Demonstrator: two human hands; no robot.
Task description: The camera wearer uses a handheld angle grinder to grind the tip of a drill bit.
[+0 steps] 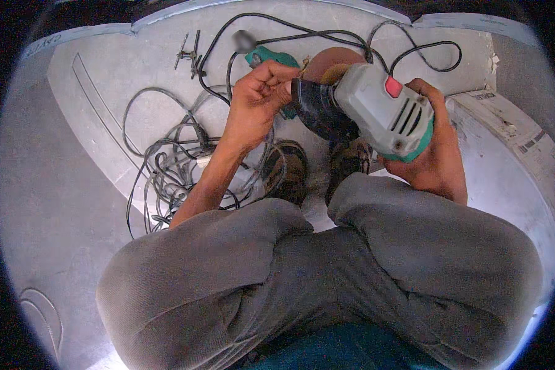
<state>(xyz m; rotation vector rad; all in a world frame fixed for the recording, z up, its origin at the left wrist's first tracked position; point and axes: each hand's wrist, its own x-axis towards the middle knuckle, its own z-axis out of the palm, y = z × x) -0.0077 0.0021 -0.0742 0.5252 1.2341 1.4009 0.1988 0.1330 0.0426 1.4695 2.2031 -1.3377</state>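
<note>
My right hand (438, 151) grips an angle grinder (382, 105) by its green and grey body, fingers wrapped round the side. A reddish-brown disc (336, 60) shows at its far left, partly covered by a black guard (317, 105). At the guard's left edge, my left hand (259, 98) is closed in a pinch, thumb against the edge. A tiny brownish bit shows at its fingertips, too small to name. Just behind that hand lies a second green power tool (271, 57), partly hidden.
Tangled black cable (166, 166) lies left of my feet, and another cable (290, 23) loops behind the tools. A small metal clamp-like piece (191, 55) lies at the far left. To the right stands a white carton (505, 129). My shoes (287, 169) are close below the grinder.
</note>
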